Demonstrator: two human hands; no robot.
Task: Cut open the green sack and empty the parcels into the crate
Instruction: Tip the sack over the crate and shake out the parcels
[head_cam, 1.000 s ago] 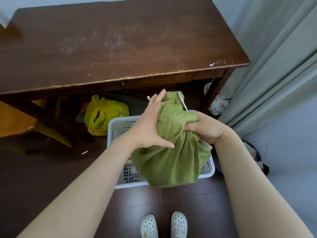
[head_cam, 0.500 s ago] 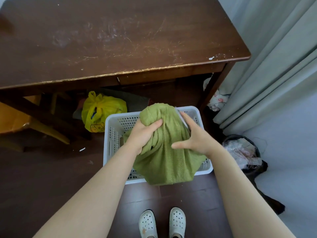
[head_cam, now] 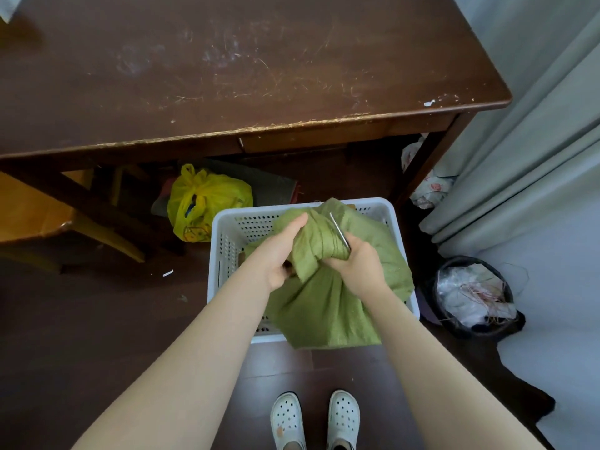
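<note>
Two hands work on one bundle in the head view, the only view there is. The green sack (head_cam: 324, 313) hangs bunched above the white perforated crate (head_cam: 227, 222), which stands on the dark floor (head_cam: 97, 319) in front of the person's feet. The left hand (head_cam: 282, 254) has its fingers curled round the gathered neck of the cloth, with the thumb stretched up along a fold. The right hand (head_cam: 355, 269) is closed round the handle of a slim metal blade (head_cam: 338, 230), which lies against the top of the sack and points up and away. I cannot tell whether it is a knife or half of a pair of scissors. No slit shows, and no parcels. The step in hand looks like the cutting, not yet the emptying. The next move probably calls for the left hand to pull the neck taut while the edge bites into the weave, clear of the gripping fingers.
</note>
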